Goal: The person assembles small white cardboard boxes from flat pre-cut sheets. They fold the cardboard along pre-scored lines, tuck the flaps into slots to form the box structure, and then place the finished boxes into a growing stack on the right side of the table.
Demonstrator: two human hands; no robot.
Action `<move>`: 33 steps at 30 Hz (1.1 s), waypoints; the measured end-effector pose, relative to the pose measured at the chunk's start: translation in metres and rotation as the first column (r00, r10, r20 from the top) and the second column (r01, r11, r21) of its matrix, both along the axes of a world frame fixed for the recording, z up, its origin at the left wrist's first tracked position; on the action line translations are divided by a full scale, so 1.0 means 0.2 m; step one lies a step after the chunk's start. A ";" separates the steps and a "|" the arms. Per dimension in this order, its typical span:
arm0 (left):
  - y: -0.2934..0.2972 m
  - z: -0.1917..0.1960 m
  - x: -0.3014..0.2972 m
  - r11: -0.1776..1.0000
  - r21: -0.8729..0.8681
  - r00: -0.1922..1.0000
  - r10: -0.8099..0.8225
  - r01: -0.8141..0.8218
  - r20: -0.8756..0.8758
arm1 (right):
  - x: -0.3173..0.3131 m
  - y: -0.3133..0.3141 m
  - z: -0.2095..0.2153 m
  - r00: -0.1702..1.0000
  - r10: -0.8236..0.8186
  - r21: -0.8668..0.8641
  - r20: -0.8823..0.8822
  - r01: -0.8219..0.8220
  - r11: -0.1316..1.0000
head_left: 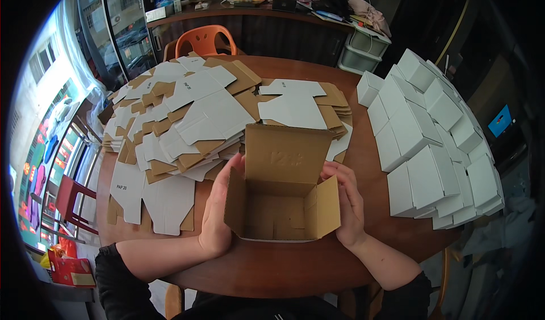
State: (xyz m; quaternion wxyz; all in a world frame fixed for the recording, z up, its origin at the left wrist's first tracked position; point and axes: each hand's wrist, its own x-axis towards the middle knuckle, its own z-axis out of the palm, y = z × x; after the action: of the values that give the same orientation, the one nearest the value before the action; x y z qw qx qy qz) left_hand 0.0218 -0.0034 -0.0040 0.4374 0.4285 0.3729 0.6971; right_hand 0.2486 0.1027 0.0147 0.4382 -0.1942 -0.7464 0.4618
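In front of me, near the table's front edge, stands a small cardboard box (278, 203), brown inside, with its lid raised at the back and its side flaps sticking up. Its inside holds nothing that I can see. My left hand (217, 215) presses on its left side, the fingertips reaching behind the lid. On the opposite side my right hand (349, 206) grips the right wall, fingers curled round the back corner. Behind the box lies a big heap of flat, unfolded white and brown cartons (213, 116), with a smaller stack (292, 104) to its right.
Closed white boxes (423, 133) are piled high on the right side of the brown round table (255, 269). An orange chair (207, 38) stands beyond the far edge. Behind it runs a cluttered counter (267, 16), with grey-green plastic bins (363, 50) beside it. A dark red stool (71, 203) is at left.
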 end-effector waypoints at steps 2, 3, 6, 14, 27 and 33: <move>0.00 0.02 0.01 0.993 0.021 0.991 -0.116 0.115 0.070 | 0.00 -0.01 -0.02 0.996 0.079 -0.109 -0.030 -0.082 0.991; 0.00 0.07 0.02 0.980 0.056 0.977 -0.197 0.193 0.080 | 0.00 -0.02 -0.03 0.992 0.117 -0.163 -0.048 -0.124 0.979; -0.02 0.08 0.04 0.959 0.017 0.955 -0.283 0.282 0.085 | -0.02 -0.07 0.00 0.974 0.201 -0.338 -0.108 -0.226 0.914; -0.02 0.02 0.03 0.945 -0.024 0.942 -0.328 0.327 -0.072 | -0.01 -0.11 -0.05 0.945 0.326 -0.489 -0.009 -0.288 0.823; -0.03 -0.01 0.03 0.929 -0.010 0.929 -0.369 0.369 -0.034 | -0.04 -0.13 -0.02 0.955 0.290 -0.453 0.066 -0.231 0.861; -0.03 0.00 0.06 0.943 0.040 0.942 -0.325 0.329 -0.085 | -0.03 -0.12 0.00 0.939 0.343 -0.508 0.016 -0.288 0.812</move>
State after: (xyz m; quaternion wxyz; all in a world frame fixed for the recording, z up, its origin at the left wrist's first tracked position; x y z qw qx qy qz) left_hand 0.0342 -0.0098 -0.0031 0.5207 0.5229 0.2941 0.6075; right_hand 0.2424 0.0788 0.0151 0.2496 -0.1982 -0.6458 0.6937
